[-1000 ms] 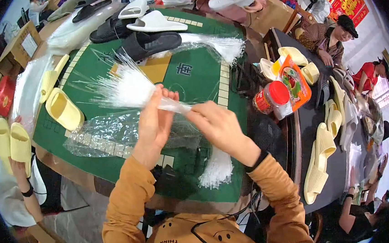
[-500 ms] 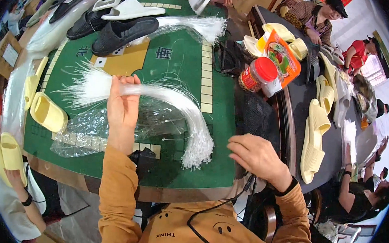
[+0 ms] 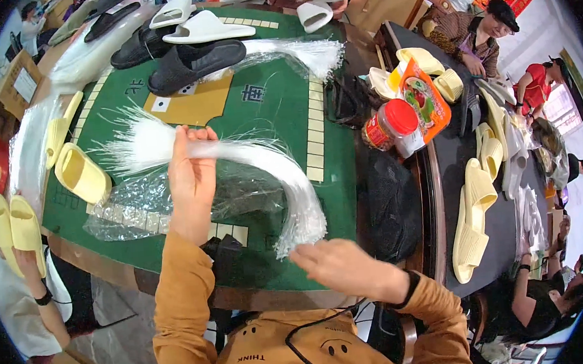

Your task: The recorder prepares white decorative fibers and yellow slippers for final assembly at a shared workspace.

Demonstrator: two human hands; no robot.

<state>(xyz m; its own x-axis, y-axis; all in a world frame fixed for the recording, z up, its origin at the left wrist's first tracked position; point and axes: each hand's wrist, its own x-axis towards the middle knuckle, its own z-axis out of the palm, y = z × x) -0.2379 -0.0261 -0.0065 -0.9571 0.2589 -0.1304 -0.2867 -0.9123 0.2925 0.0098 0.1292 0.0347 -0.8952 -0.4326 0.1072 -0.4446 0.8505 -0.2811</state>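
Observation:
My left hand is closed round a bundle of thin white plastic strands, held above the green table mat. The frayed end fans out to the left. From the hand, the rest curves right and down toward me, ending in small knobby tips. My right hand is at those tips with its fingers bent together. Whether a strand is pinched in them is hidden. Below the bundle lies a crumpled clear plastic bag. A second bundle of white strands rests at the far side of the mat.
Dark slippers and a white slipper lie at the back. Yellow slippers are at the left, more on the dark table at right. A red-lidded jar stands by an orange package. Other people sit around.
My right hand has moved left to the knobby end of the bundle. My left hand keeps its hold. At the back, a second light slipper has come into view. The view has shifted slightly.

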